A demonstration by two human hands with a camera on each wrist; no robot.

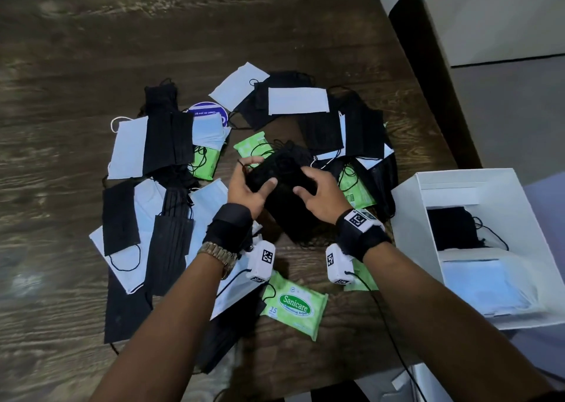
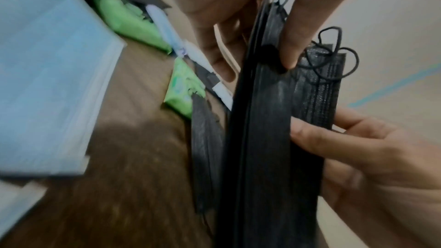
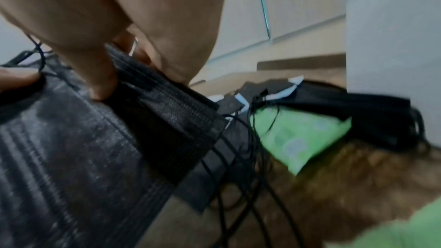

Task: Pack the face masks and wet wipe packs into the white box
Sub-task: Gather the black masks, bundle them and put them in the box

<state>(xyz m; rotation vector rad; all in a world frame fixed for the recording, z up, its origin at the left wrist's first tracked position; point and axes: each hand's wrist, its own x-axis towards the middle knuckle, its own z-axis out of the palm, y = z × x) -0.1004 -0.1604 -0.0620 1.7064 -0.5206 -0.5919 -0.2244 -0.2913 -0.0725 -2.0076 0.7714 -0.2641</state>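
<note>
Both hands, left and right, each grip clamped on a black mask stack above the worktop, head view alone showing the box at right holding masks, wrist views showing pleats and ear loops.

Dark brown wood-grain desk, surface reflecting diffuse overhead light at its far edge. Black chair back stands beside the desk's right edge. Beyond: grey floor and pale wall.
</note>
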